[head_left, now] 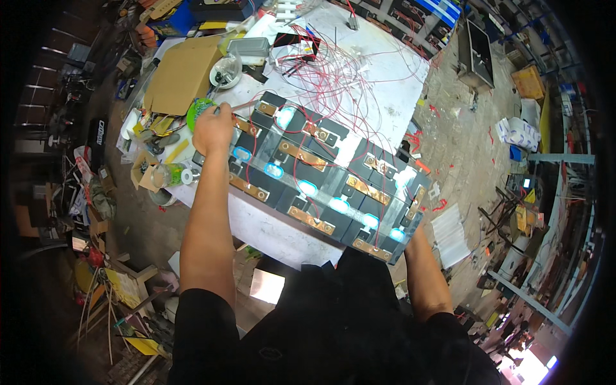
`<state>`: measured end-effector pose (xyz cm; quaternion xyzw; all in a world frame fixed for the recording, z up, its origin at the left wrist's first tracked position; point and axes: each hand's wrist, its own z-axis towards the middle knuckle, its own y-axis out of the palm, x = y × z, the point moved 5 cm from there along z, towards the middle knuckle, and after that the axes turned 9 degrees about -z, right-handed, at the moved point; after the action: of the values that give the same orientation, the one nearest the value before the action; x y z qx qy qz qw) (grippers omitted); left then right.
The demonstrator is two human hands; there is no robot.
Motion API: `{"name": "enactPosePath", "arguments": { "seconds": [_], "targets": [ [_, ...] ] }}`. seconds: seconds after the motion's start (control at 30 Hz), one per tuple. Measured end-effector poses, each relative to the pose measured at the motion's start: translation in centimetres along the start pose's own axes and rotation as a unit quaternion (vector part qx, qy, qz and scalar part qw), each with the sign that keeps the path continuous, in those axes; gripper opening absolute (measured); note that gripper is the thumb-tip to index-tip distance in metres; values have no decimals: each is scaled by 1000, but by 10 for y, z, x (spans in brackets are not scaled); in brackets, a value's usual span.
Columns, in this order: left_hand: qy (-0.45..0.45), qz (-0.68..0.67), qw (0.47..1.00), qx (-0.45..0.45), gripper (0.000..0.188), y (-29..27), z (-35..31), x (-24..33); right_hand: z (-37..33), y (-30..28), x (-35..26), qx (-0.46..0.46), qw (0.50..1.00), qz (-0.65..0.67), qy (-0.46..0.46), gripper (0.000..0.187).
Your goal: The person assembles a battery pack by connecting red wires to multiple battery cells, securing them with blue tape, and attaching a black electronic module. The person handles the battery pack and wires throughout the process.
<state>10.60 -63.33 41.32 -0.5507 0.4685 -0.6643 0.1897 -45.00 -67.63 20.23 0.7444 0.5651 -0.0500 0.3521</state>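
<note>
A long battery pack [327, 168] of black cells lies slantwise in front of me, its right end close to my body. Copper and silver-coloured connecting bars, thin red wires and bluish-white round spots cover its top. My left hand [213, 131] is closed at the pack's far left end and appears to grip it; the fingertips are partly hidden. A bright green round thing [197, 114] sits right beside that hand. At the near right corner my right hand [417, 236] reaches the pack's end, and its fingers are hidden behind the pack.
A tangle of red wires [333, 67] covers part of the white tabletop [398, 90]. To the left stand a cardboard box [179, 74], a white bowl of small parts [226, 70] and a clear jar [170, 174]. More battery cells [401, 25] stand behind. Metal shelving [564, 158] is at right.
</note>
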Motion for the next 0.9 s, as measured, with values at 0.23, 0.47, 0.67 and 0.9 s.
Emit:
{"name": "enactPosePath", "arguments": {
  "seconds": [0.23,0.47,0.67,0.9],
  "targets": [
    [-13,75,997,-10,54,7,7,1,-9,-9,1,5,1000,-18,1,72],
    [-2,16,999,-32,49,3,4,-1,-8,-10,0,-6,999,-49,-21,74],
    [26,-24,999,-20,45,-8,4,-2,-18,-10,2,-19,997,-69,-37,76],
    [29,-93,995,14,42,-29,-8,-33,-35,-4,4,-19,996,-66,-51,78]
  ]
}}
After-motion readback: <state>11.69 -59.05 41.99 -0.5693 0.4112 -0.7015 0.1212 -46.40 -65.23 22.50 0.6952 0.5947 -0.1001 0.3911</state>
